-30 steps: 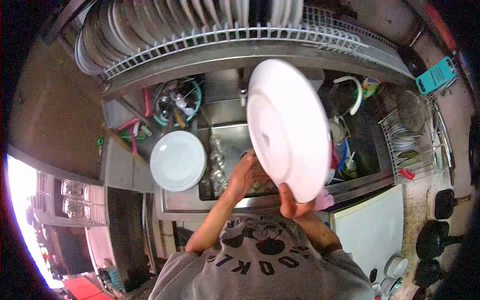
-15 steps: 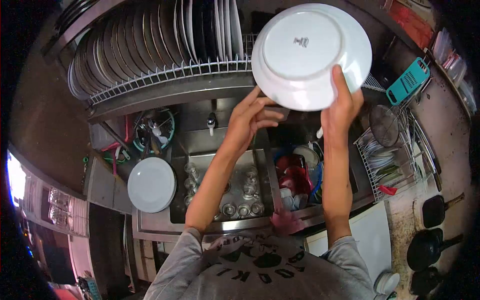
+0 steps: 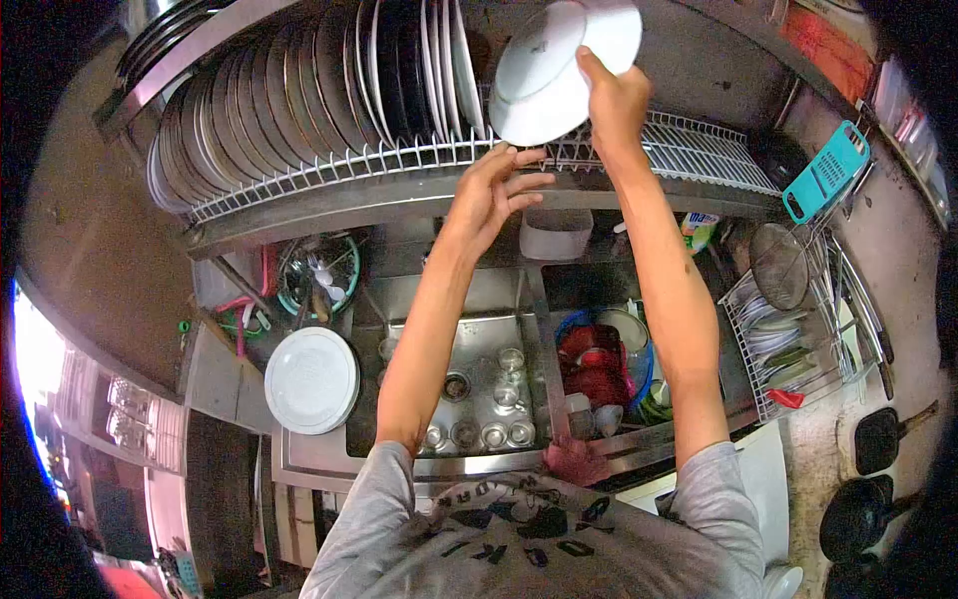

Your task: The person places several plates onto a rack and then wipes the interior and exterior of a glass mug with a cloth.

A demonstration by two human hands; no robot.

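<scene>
A white plate (image 3: 544,95), its underside facing me, is gripped at the right edge by my right hand (image 3: 619,108), thumb across its back. It stands tilted over the wire dish rack (image 3: 689,150), just right of a row of upright plates (image 3: 289,90). Under the plate's lower edge is my left hand (image 3: 496,190), fingers spread, fingertips right at the rack's front rail. Below my left arm, the steel sink (image 3: 469,334) holds several small glass cups (image 3: 506,397).
A stack of white plates (image 3: 311,381) sits left of the sink. Right of it stands a blue basin (image 3: 647,374) with red items. A side rack (image 3: 773,339) holds small plates; a teal grater (image 3: 826,172) hangs above. Pans (image 3: 856,519) hang at lower right.
My right hand has carried the plate up and left to the rack, turning it more edge-on. My left hand has come off near the plate's lower edge and moved slightly up.
</scene>
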